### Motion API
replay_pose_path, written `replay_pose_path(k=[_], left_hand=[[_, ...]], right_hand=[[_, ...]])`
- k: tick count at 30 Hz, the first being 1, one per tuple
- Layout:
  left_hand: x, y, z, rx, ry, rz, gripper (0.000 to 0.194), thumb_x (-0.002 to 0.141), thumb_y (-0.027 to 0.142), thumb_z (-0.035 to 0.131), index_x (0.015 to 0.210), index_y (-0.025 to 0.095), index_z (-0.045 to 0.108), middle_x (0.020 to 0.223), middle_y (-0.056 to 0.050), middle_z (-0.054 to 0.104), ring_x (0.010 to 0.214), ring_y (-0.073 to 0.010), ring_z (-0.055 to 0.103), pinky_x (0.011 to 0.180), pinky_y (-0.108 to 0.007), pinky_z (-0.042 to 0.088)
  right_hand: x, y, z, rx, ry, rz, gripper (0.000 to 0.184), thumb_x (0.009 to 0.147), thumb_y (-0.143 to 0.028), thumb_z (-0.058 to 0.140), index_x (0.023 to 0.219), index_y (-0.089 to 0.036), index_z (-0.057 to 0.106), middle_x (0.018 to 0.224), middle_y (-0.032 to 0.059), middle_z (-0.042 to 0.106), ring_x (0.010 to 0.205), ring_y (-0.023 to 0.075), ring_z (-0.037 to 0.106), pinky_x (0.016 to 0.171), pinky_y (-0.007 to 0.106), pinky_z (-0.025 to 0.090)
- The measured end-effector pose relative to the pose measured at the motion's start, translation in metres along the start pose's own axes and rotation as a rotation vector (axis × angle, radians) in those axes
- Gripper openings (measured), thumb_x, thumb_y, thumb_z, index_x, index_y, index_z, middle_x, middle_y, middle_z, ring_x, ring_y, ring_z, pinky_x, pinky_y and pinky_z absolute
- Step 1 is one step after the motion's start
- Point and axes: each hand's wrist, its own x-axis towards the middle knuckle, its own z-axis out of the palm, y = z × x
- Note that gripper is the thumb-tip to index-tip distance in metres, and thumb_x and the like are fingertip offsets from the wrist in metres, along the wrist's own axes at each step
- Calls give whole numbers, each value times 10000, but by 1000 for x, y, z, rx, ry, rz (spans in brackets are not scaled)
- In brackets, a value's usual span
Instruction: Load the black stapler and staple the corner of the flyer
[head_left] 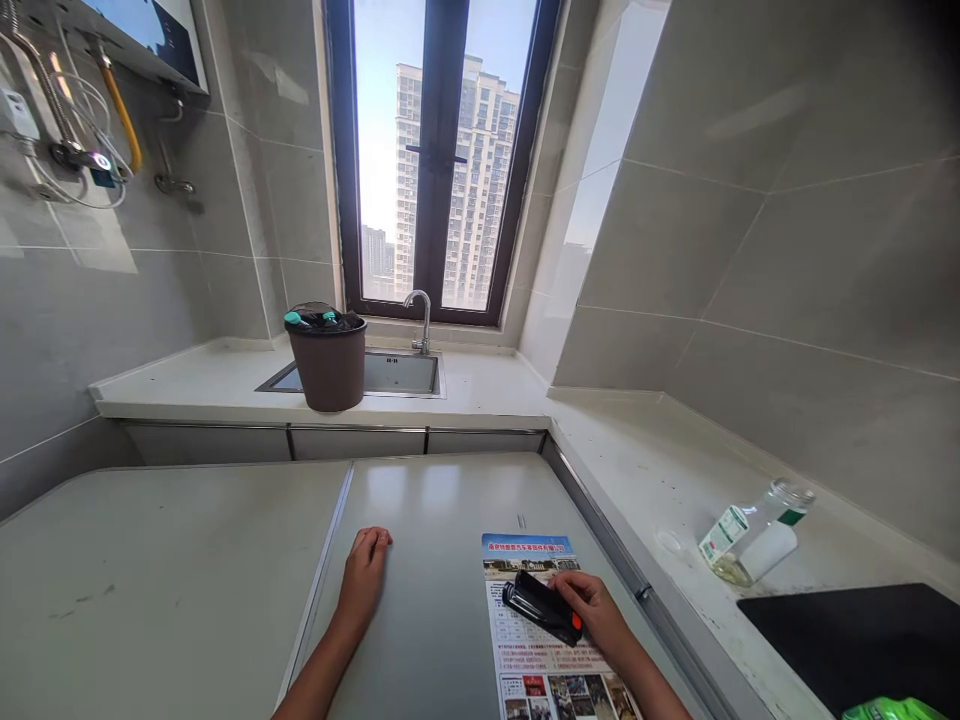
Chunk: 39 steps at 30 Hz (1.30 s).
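Note:
My right hand (596, 610) lies on a printed flyer (536, 640) and is closed around a black stapler with an orange tip (541, 606), which rests on the flyer. My left hand (364, 572) rests on the grey tabletop (420, 600) to the left of the flyer, its fingers curled under and holding nothing that I can see. The flyer lies flat near the table's right edge.
A brown bin (327, 360) stands on the white counter (225, 380) by the sink (397, 372) and tap (420, 318) under the window. On the right counter a clear bottle (754, 535) lies on its side, next to a black hob (862, 640) and a green packet (892, 710).

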Motion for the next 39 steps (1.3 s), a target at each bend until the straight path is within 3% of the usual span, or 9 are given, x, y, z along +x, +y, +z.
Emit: replay_pose_path(k=[9,17,22,25,31,35,39], left_hand=[[1,-2,1,-5,4,11,410,964,547,444,789,234,641,928,-70,659,905,-268,662,866,-403,535],[0,-4,0,-15,-20,0,405,984,534,437,818,231,648,951,-73,653,930,-274,661,890,-421,526],[0,-6,1,-14,-15,2,409,979,542,442,809,233,650,946,-74,655,919,-273,658,859,-404,529],[1,-6,1,-9,-19,7,422,974,556,436,799,230,640,933,-74,650,915,-271,648,863,-399,520],[0,-8,0,-13,-19,-8,426,979,549,425,813,217,635,935,-72,646,903,-254,630,842,-373,497],[-1,-9,1,-41,-8,-1,411,988,535,435,820,219,636,956,-70,651,936,-255,628,844,-361,487],[0,-9,1,-57,4,-1,420,998,542,413,802,224,605,891,-50,636,893,-245,613,838,-354,469]], right_hand=[[-1,-2,-4,20,-16,-13,524,839,-718,679,835,-209,801,942,129,768,946,340,699,909,469,537],[-1,-9,-1,1,-2,30,565,814,-756,664,801,-205,790,876,114,758,890,328,699,823,425,545],[14,-10,-1,-9,-48,52,616,813,-782,650,766,-178,759,772,93,732,765,280,679,724,377,525],[33,-14,-1,-52,-27,14,576,859,-738,639,840,-175,757,770,79,723,757,258,669,725,360,521],[73,-3,8,-382,172,-331,386,987,-536,543,922,-218,751,1079,131,737,1076,305,649,989,476,509],[82,18,18,-609,0,-369,390,1029,-429,493,1267,-210,711,1440,138,628,1373,296,547,1198,553,388],[85,37,24,-815,-142,-392,489,1040,-362,448,1485,-193,563,1605,127,458,1491,269,441,1260,559,317]])
